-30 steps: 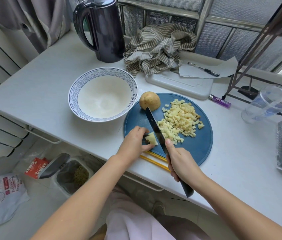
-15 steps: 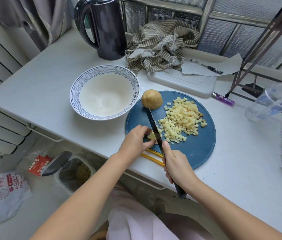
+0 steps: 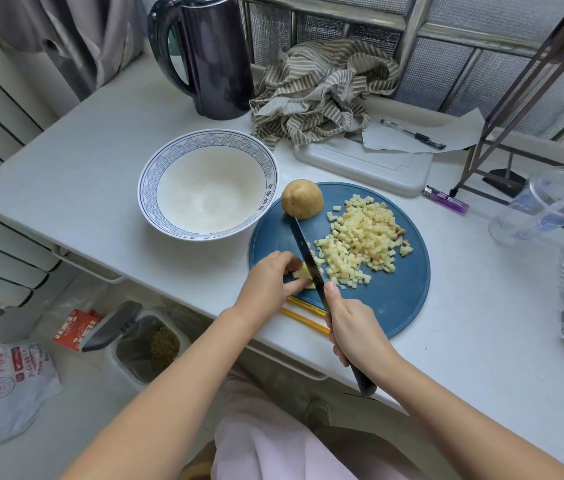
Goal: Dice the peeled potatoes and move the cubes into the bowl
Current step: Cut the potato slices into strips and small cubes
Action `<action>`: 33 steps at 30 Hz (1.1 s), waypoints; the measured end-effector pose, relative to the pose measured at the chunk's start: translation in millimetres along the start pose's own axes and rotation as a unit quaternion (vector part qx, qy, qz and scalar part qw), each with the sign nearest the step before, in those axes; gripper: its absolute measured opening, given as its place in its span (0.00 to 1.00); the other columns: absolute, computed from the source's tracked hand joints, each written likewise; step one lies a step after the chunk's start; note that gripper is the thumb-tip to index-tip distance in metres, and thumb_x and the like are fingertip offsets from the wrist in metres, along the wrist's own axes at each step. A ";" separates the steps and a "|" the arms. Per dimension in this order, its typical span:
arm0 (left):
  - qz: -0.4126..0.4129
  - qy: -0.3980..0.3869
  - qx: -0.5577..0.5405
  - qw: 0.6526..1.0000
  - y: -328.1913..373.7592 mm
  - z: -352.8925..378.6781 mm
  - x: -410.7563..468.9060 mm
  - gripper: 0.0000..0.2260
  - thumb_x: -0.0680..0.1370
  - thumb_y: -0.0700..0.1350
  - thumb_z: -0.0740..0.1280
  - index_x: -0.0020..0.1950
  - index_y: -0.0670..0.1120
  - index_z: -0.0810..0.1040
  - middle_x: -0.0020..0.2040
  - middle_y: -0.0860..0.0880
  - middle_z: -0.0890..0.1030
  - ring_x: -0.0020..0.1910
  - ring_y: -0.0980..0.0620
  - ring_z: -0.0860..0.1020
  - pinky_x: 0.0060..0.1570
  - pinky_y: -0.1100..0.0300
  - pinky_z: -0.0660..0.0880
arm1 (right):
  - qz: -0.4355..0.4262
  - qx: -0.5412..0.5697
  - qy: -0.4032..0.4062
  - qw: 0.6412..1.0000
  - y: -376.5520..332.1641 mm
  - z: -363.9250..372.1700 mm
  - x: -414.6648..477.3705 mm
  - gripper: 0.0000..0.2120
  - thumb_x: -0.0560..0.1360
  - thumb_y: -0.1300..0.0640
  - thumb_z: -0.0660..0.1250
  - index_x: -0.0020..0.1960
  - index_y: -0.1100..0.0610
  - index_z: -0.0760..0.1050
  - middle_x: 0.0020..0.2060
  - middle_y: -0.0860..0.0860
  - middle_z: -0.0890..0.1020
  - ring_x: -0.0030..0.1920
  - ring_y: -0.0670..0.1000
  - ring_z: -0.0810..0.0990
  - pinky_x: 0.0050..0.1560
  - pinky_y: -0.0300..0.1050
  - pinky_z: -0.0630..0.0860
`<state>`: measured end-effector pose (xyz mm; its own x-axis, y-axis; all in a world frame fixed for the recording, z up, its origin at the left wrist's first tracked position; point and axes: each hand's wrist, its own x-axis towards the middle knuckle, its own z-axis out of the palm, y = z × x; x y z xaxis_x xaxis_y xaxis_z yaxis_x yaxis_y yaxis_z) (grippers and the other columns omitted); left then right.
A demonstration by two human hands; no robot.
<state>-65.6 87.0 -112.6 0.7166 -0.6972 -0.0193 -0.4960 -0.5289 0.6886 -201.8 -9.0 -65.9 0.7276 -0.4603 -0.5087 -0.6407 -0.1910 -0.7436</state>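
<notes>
Because the potato piece [image 3: 303, 274] is small, the left hand [image 3: 270, 279] pins it on the blue board [image 3: 398, 303], its grip clenched around the piece just left of the blade. The right hand [image 3: 353, 329] grasps the knife [image 3: 303, 247] by the handle, forefinger along the spine to steer the cut. The piece seems to touch the blade, though fingers partly hide it. Finished cubes [image 3: 360, 237] lie right of the knife; the bowl [image 3: 164, 161] on the tabletop [image 3: 83, 168] holds none.

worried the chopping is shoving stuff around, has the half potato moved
No: the half potato still sits at the board's far edge, next to the bowl.
</notes>
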 end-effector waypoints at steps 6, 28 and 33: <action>0.001 0.000 0.002 1.000 -2.6 -0.2 2.5 0.16 0.71 0.51 0.75 0.52 0.43 0.79 0.44 0.53 0.75 0.43 0.55 0.73 0.41 0.71 0.66 | -0.003 -0.009 -0.004 1.000 0.4 -1.2 -0.2 0.31 0.82 0.38 0.46 0.32 0.59 0.65 0.24 0.54 0.70 0.23 0.53 0.70 0.24 0.41 0.67; 0.014 -0.039 -0.012 0.999 -1.7 -6.7 9.1 0.15 0.69 0.50 0.77 0.46 0.43 0.77 0.40 0.51 0.75 0.38 0.53 0.72 0.37 0.67 0.67 | 0.031 -0.060 -0.014 0.998 -9.5 1.2 6.0 0.31 0.83 0.41 0.42 0.31 0.59 0.65 0.28 0.56 0.73 0.24 0.55 0.73 0.27 0.42 0.70; 0.014 -0.052 -0.012 0.998 -0.8 -8.1 10.6 0.14 0.69 0.49 0.77 0.44 0.46 0.74 0.40 0.51 0.74 0.38 0.52 0.72 0.38 0.63 0.68 | 0.032 -0.069 -0.012 0.997 -4.0 7.1 8.2 0.31 0.83 0.40 0.41 0.32 0.58 0.65 0.30 0.56 0.73 0.27 0.55 0.74 0.26 0.42 0.71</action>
<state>-53.6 84.0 -107.5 0.6467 -0.7591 -0.0744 -0.5023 -0.4974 0.7073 -191.6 -5.9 -70.2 0.6890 -0.4551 -0.5640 -0.7120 -0.2801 -0.6439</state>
